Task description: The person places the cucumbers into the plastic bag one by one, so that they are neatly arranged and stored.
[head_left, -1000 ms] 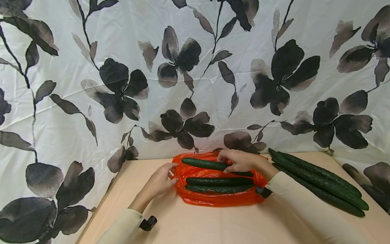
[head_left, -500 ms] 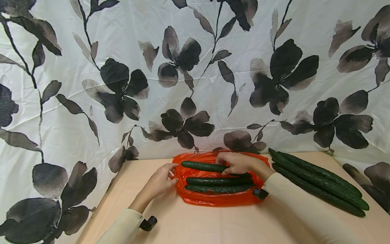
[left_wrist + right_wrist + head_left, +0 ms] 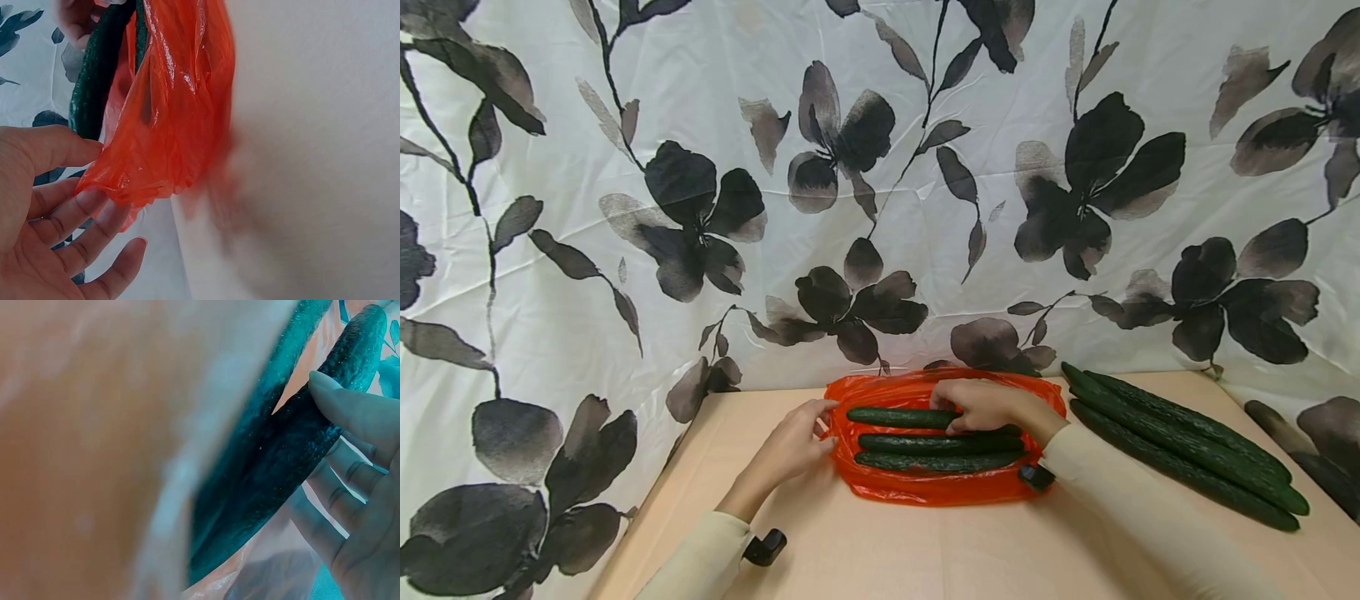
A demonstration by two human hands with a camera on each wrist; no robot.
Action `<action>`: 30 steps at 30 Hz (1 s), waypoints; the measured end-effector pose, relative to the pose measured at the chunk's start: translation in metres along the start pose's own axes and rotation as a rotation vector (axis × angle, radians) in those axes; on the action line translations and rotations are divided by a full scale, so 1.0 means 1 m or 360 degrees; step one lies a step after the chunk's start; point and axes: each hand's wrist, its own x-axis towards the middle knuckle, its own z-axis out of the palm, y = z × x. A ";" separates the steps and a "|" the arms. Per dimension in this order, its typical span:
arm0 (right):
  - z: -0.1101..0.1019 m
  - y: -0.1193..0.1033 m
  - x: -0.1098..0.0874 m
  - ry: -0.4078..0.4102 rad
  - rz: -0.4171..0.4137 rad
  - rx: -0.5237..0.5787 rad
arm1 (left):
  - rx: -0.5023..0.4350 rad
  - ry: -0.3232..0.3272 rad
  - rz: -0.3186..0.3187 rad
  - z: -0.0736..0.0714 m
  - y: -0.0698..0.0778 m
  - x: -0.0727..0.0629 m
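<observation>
At nine o'clock on the red bag [image 3: 940, 490], the left hand [image 3: 793, 440] is loosely pinching plastic; toward one, the right hand [image 3: 983, 407] is gripping a cucumber [image 3: 895, 417], fingers curled.

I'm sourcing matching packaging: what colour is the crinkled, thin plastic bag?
The crinkled, thin plastic bag is translucent orange-red, clearest in the left wrist view.

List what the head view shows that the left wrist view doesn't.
Only the head view: the long dark-green cucumbers grouped at the right of the pale tabletop, and the cream left sleeve.

Only the left wrist view: the palm side of the left hand.

Both: that hand, part of the right hand, the translucent red plastic bag, slender cucumbers at it, tabletop, grey-on-white floral cloth.
</observation>
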 end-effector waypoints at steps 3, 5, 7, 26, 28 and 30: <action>0.000 0.002 0.003 -0.0016 -0.0002 -0.0024 | -0.0011 0.0006 0.0027 0.000 0.000 0.001; 0.000 0.003 0.004 -0.0031 0.0002 -0.0040 | -0.0013 0.0006 0.0026 0.001 0.000 0.002; -0.001 0.004 0.006 -0.0047 0.0017 -0.0054 | -0.0014 0.0007 0.0021 0.001 0.000 0.002; 0.001 0.016 0.012 -0.0099 0.0032 -0.0075 | -0.0004 0.0024 -0.0005 0.002 0.003 0.003; 0.001 0.017 0.012 -0.0107 0.0029 -0.0069 | -0.0005 0.0027 -0.0008 0.002 0.003 0.003; 0.002 0.018 0.013 -0.0119 0.0030 -0.0058 | -0.0006 0.0032 -0.0007 0.002 0.004 0.002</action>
